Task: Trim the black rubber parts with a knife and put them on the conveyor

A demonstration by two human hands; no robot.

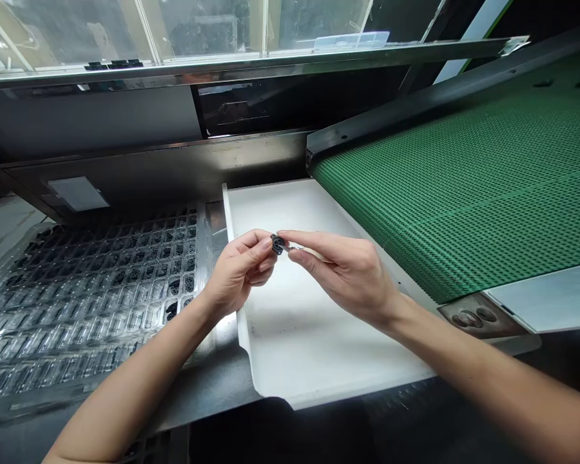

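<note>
With the part (278, 244) as the centre of the clock, it is small, round and black, held up above the white board (319, 361). The left hand (241, 267), at 8 o'clock, pinches it between thumb and forefinger, the other fingers curled in toward the palm. The right hand (345, 267), between 3 and 4, is nearly closed, its fingers stretched out toward the part and a thin shiny piece (292, 248) gripped between thumb and fingertips. That piece points at the part's face; it is too small to tell whether it goes in. The right forefinger reaches the part's upper edge, though I cannot tell if it touches. From 8 to 9, left of the board, lie clear trays (96, 322) with pockets, some holding black parts (177, 265), on a metal table (222, 370). A white card (78, 193) is between 9 and 10. The green belt (464, 187) spreads from 2 to 3, beside the board, with round knobs (468, 319) near 4. Across 12 runs a metal ledge (251, 72), bearing a clear box (352, 41) toward 1.
</note>
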